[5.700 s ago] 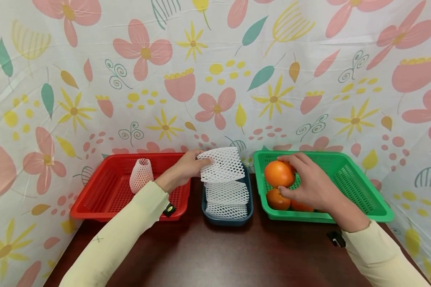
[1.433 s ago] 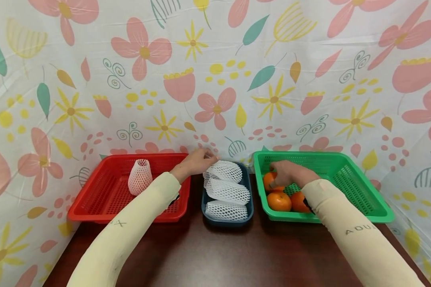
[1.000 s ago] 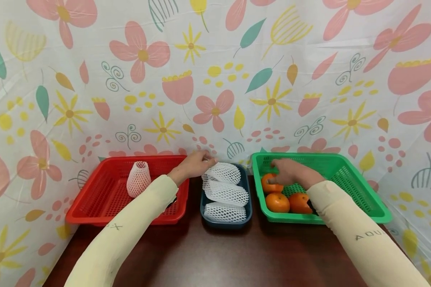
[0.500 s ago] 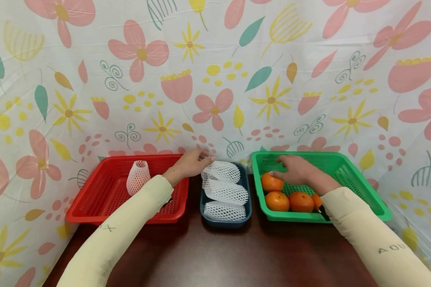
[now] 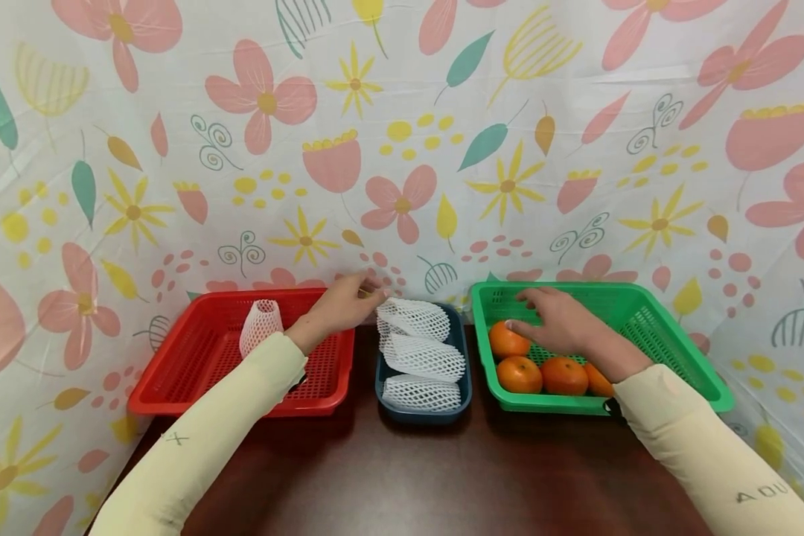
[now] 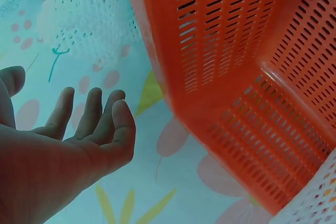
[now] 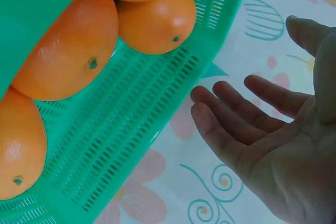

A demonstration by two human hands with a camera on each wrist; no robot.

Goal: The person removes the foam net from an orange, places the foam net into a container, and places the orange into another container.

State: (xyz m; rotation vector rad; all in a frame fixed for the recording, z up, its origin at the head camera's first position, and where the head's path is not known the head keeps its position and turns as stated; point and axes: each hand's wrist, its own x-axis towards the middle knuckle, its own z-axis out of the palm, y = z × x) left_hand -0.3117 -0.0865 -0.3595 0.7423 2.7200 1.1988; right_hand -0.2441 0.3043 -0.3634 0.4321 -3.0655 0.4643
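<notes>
My left hand [image 5: 345,304] hovers by the back left corner of a dark blue tray [image 5: 423,417], fingers loosely bent. In the left wrist view the hand [image 6: 68,150] has its palm bare. Three white foam net sleeves [image 5: 425,357] lie one behind another in the tray, the rear one [image 5: 420,318] closest to the fingertips. My right hand [image 5: 563,320] is over the left part of a green basket [image 5: 690,365], thumb and fingers apart, with an orange [image 5: 507,339] below the thumb. Nothing is in this palm [image 7: 273,135] in the right wrist view.
Several oranges [image 5: 564,376] sit along the green basket's left and front sides. A red basket [image 5: 174,357] on the left contains an upright white foam net sleeve [image 5: 260,327]. A flowered cloth [image 5: 402,112] hangs behind the dark wooden table [image 5: 402,476].
My left hand has let go of the foam net it held, which now lies in the blue tray, and has drawn slightly left. My right hand has released an orange in the green basket and lifted off.
</notes>
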